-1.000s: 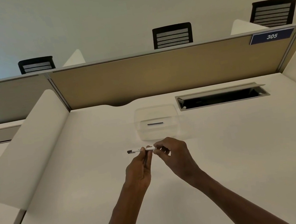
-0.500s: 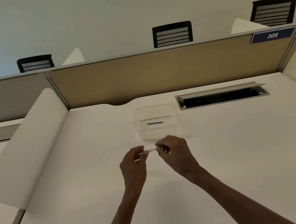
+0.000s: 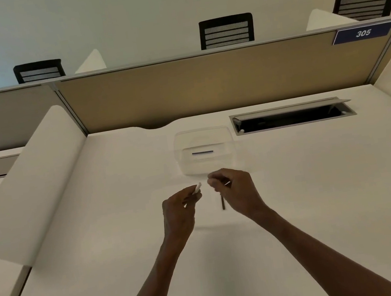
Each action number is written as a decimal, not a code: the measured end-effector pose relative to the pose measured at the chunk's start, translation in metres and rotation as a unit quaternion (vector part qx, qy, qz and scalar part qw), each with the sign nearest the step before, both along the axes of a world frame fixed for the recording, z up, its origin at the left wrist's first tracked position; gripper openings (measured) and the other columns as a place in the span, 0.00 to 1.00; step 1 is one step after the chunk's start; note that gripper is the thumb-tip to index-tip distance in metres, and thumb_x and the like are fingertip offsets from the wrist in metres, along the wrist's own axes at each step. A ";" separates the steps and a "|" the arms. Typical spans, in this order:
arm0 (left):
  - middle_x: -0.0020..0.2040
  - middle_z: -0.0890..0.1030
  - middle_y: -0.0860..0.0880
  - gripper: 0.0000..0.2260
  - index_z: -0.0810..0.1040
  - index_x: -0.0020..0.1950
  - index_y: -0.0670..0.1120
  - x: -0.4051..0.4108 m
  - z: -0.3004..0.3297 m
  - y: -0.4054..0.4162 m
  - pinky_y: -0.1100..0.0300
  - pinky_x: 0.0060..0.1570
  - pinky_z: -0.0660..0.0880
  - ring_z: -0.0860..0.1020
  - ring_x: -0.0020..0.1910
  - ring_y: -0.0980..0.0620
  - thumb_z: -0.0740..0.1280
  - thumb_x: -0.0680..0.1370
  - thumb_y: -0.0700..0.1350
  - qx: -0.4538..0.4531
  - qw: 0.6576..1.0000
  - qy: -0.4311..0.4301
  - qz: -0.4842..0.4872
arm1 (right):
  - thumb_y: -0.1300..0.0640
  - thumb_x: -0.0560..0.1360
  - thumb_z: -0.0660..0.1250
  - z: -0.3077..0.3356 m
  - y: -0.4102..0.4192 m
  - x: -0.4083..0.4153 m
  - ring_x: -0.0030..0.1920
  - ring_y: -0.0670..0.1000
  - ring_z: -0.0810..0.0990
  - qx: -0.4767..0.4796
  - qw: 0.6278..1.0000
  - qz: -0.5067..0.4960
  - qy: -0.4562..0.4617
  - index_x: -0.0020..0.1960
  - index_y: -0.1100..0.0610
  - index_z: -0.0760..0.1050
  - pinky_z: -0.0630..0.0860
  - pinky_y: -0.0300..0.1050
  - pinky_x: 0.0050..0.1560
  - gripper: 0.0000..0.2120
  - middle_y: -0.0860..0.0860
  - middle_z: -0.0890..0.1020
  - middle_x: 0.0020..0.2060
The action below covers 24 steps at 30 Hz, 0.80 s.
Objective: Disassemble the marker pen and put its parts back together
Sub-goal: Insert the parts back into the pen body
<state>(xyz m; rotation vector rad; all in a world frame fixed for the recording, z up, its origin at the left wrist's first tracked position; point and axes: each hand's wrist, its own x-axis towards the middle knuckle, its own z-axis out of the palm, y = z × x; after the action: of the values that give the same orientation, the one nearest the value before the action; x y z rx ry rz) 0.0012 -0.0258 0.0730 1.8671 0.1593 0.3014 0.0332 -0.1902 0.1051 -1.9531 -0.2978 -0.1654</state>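
Note:
My left hand (image 3: 179, 207) is closed around the white marker barrel (image 3: 197, 188), whose open end sticks up past my fingers toward the right. My right hand (image 3: 235, 190) is a short gap away, fingers pinched shut. A thin dark marker part (image 3: 223, 204) hangs straight down from it, just above the white desk (image 3: 323, 192). A small white sliver (image 3: 227, 183) shows between its fingers; what it is I cannot tell. Both hands hover just in front of a clear plastic container (image 3: 184, 164).
The clear container holds a short dark strip (image 3: 202, 152). An open cable slot (image 3: 291, 118) lies at the back right. A tan partition (image 3: 205, 85) closes the back, and white side dividers (image 3: 28, 172) flank the desk.
The marker was held level between both hands. It has come apart: my hands have separated, the left keeping the white barrel, the right drawing away with a dark piece that now hangs down.

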 end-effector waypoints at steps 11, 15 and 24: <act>0.35 0.84 0.54 0.12 0.85 0.45 0.61 -0.002 0.000 0.005 0.64 0.29 0.70 0.72 0.29 0.59 0.74 0.74 0.42 -0.042 0.998 0.027 0.028 | 0.61 0.71 0.71 -0.065 -0.038 0.014 0.38 0.53 0.81 -0.175 0.970 -0.091 0.144 0.37 0.63 0.80 0.77 0.46 0.41 0.06 0.54 0.84 0.35; 0.33 0.83 0.58 0.08 0.85 0.47 0.55 -0.003 -0.002 0.006 0.64 0.30 0.69 0.71 0.24 0.63 0.74 0.74 0.42 -0.037 0.998 0.043 0.028 | 0.60 0.70 0.72 -0.080 -0.031 0.017 0.38 0.53 0.80 -0.195 0.963 -0.073 0.168 0.39 0.62 0.79 0.75 0.45 0.41 0.05 0.53 0.83 0.35; 0.29 0.81 0.59 0.09 0.86 0.48 0.54 -0.004 0.000 0.010 0.72 0.28 0.68 0.72 0.23 0.65 0.75 0.73 0.41 -0.037 0.999 0.026 0.020 | 0.46 0.71 0.72 -0.097 -0.007 0.019 0.48 0.57 0.79 -0.275 0.943 -0.077 0.170 0.45 0.63 0.77 0.73 0.45 0.44 0.18 0.56 0.82 0.43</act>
<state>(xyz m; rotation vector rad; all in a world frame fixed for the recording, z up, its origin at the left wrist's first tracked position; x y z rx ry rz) -0.0031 -0.0158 0.0731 1.8016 0.2404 0.2720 0.0524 -0.1970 0.0085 -2.5129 0.0486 0.1763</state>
